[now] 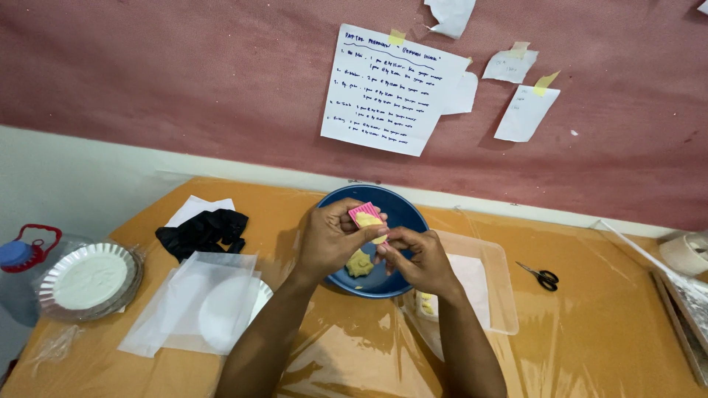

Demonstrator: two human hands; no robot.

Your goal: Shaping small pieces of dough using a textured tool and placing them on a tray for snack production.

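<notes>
My left hand (330, 242) holds a small pink ridged mould (363, 213) over a blue plate (403, 212). A piece of pale yellow dough (369, 221) lies pressed on the mould. My right hand (415, 258) pinches that dough at the mould's lower edge with thumb and fingers. Another lump of yellow dough (359, 263) rests on the plate below my hands.
A clear plastic tray (490, 295) with white paper sits right of the plate, scissors (542, 276) beyond it. Left lie a black glove (204, 231), plastic sheets over a white disc (210, 302), a foil dish (88, 281) and a water jug (18, 258). Paper notes hang on the wall.
</notes>
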